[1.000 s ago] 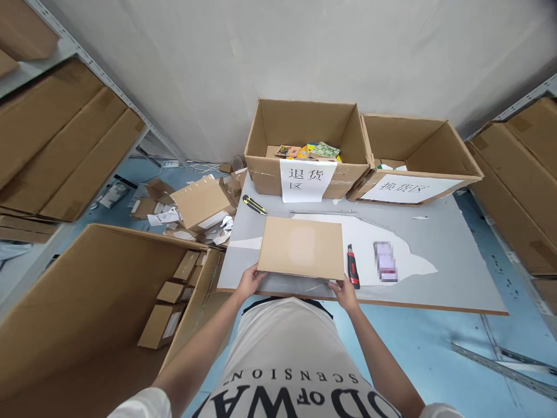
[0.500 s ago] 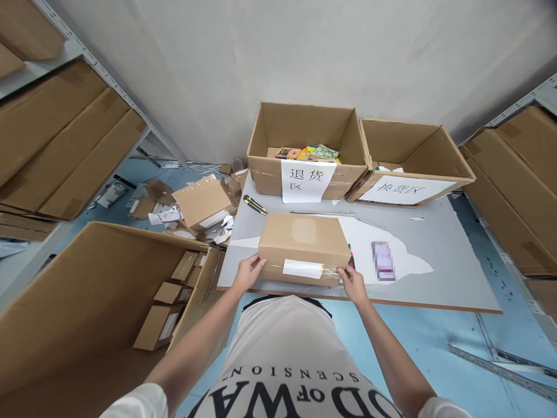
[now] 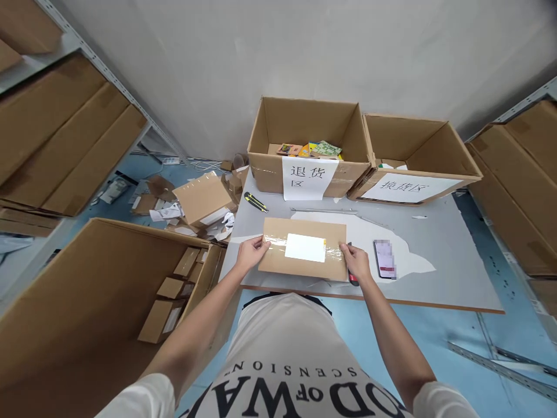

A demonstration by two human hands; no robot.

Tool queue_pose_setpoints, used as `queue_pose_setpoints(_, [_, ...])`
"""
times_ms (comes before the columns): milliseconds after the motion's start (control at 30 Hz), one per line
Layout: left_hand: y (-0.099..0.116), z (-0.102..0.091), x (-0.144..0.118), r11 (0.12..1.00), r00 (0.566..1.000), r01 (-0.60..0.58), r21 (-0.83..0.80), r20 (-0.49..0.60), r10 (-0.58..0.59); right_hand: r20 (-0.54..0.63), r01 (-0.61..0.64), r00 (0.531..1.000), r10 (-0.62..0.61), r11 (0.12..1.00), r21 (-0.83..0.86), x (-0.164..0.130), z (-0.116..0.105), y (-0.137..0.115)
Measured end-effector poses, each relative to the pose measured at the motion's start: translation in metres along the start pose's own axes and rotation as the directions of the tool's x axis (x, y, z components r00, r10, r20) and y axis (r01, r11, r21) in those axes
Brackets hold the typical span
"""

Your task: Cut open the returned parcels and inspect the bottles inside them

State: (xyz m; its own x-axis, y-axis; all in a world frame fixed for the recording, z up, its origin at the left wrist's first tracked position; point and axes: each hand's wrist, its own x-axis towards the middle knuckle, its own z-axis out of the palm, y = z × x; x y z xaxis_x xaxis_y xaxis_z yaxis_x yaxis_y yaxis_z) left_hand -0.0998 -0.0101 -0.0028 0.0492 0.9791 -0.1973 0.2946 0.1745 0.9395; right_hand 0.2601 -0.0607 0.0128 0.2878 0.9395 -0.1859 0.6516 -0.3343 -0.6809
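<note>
- While standing at the near edge of the grey table (image 3: 435,278), the person is gripping a flat cardboard parcel (image 3: 274,264) by its two short ends
- Left hand (image 3: 251,253) is grasping the parcel's left end, fingers curling over the top corner onto the clear tape
- Right hand (image 3: 357,262) is clasping the right end, thumb lying on the taped face, fingers wrapping round the edge
- That parcel is lying flat on the table close to the near edge, a white label (image 3: 305,248) facing up under shiny tape
- Just beside the right hand a red utility knife (image 3: 351,281) is peeking out, mostly covered by the hand and parcel
- Further right a phone (image 3: 384,259) is lying on the white sheet, apart from the parcel
- Behind, a yellow-and-black cutter (image 3: 255,202) is sitting near an open carton with a paper sign (image 3: 308,179), small colourful items inside it
- Next to it a second signed carton (image 3: 413,159) is tipping toward the table
- Down on the left a big floor carton (image 3: 87,273) is holding several small boxes
</note>
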Motion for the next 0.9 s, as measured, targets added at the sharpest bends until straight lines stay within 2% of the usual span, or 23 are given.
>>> queue_pose_setpoints(133, [-0.006, 0.006, 0.006, 0.992, 1.0, 0.021, -0.124, -0.009, -0.022, 0.01, -0.034, 0.999, 0.034, 0.999, 0.011, 0.017, -0.001, -0.006])
queue_pose_setpoints(267, [-0.003, 0.011, 0.013, 0.983, 0.997, 0.066, -0.172, -0.023, -0.071, 0.025, -0.081, 0.996, 0.081, 0.996, 0.02, 0.032, 0.0, -0.009])
queue_pose_setpoints(500, [-0.006, 0.016, 0.014, 0.96, 0.993, 0.102, -0.259, -0.026, -0.112, -0.029, -0.127, 0.991, 0.132, 0.981, 0.15, 0.034, 0.009, -0.001])
queue_pose_setpoints(633, [-0.01, 0.017, 0.014, 0.952, 0.991, 0.093, -0.29, -0.063, -0.116, -0.065, -0.119, 0.987, 0.147, 0.943, 0.312, 0.027, 0.019, 0.014])
queue_pose_setpoints(733, [-0.013, 0.014, 0.012, 0.963, 0.988, 0.074, -0.259, -0.114, -0.107, -0.117, -0.082, 0.982, 0.15, 0.888, 0.452, 0.013, 0.029, 0.034])
queue_pose_setpoints(800, [-0.019, 0.011, 0.007, 0.964, 0.99, 0.076, -0.253, -0.098, -0.104, -0.133, -0.063, 0.98, 0.146, 0.871, 0.488, -0.001, 0.037, 0.05])
queue_pose_setpoints(900, [-0.036, 0.008, -0.006, 0.951, 0.993, 0.113, -0.289, -0.006, -0.119, -0.011, -0.044, 0.998, 0.058, 0.864, 0.502, -0.024, 0.048, 0.069])
